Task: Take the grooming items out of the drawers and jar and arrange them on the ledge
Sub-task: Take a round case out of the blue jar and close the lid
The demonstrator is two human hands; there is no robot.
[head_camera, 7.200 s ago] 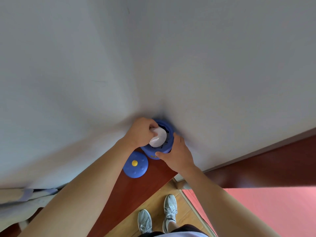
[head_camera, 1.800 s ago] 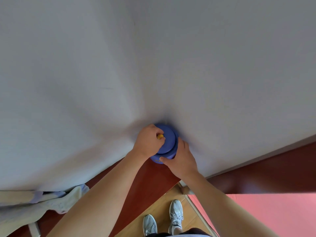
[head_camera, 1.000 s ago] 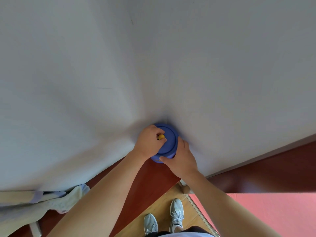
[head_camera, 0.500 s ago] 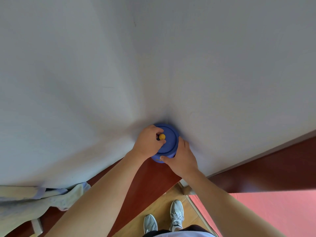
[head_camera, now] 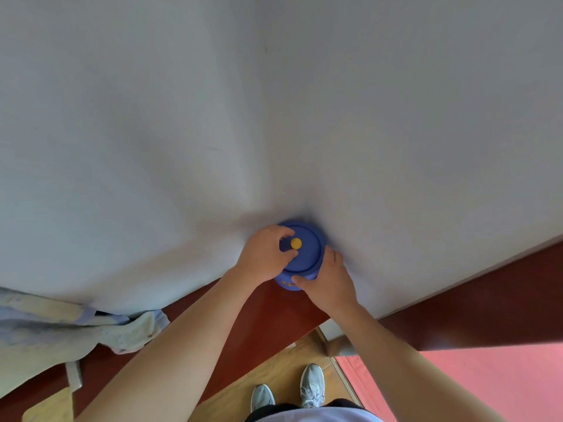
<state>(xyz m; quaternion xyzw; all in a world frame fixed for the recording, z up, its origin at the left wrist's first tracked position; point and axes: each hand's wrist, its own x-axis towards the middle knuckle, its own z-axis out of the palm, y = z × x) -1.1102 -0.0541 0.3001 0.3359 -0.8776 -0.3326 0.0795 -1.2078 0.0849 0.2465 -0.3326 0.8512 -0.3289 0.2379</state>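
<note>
- Lower centre of the frame: blue jar (head_camera: 288,283), upright on the red-brown wooden ledge (head_camera: 259,315), tucked against the white wall (head_camera: 274,117).
- On top of the jar: matching lid (head_camera: 309,254) in place, with 1 yellow knob (head_camera: 295,243) at its middle.
- Left of the knob: left hand (head_camera: 263,254) resting over the lid, index finger and thumb curled to either side of the knob. Cannot tell whether pinching it or just clear of it.
- Right of the jar: right hand (head_camera: 330,281) clamped on the jar's side, thumb pressed to the front wall, fingers wrapped round the far side.
- Lower left: crumpled pale cloth (head_camera: 45,327) lying on the ledge against the wall.
- Bottom centre: 2 grey shoes (head_camera: 312,385) on wood flooring.
- Lower right: pink mat (head_camera: 487,376).
</note>
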